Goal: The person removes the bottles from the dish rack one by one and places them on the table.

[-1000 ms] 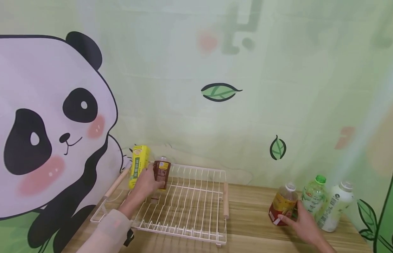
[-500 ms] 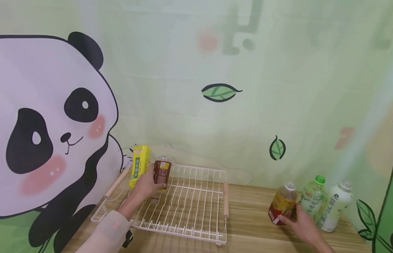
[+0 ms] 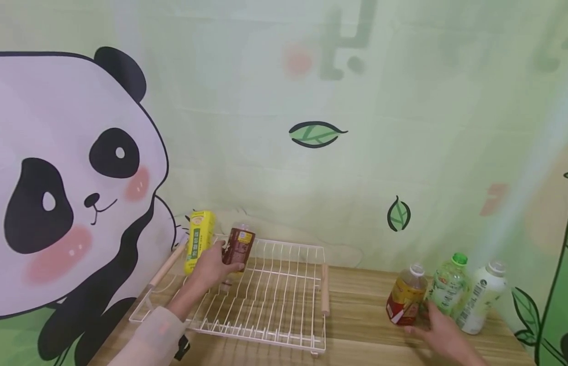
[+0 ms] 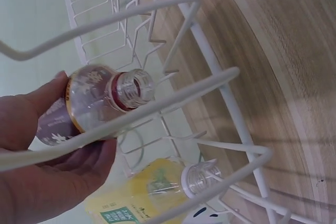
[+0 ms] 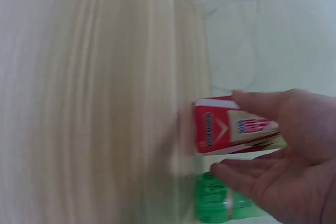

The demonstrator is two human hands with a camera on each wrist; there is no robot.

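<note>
My left hand grips a brown-labelled plastic bottle over the white wire dish rack. The bottle is upside down and tilted; its uncapped neck points down among the wires in the left wrist view. Just left of it a yellow bottle stands inverted in the rack, its bare neck also low. At the right, my right hand is spread beside an upright red-and-yellow bottle. In the right wrist view the thumb overlaps that bottle's edge, and the fingers lie between it and a green bottle.
A green-capped clear bottle and a white bottle stand close together right of the red-and-yellow one. The rack has wooden side handles. Behind the wooden table hangs a panda-printed cloth.
The brown-labelled bottle in my left hand has shifted slightly right and tilted, its upper end leaning right. My right thumb and fingers have loosened and drawn slightly off the red-and-yellow bottle.
</note>
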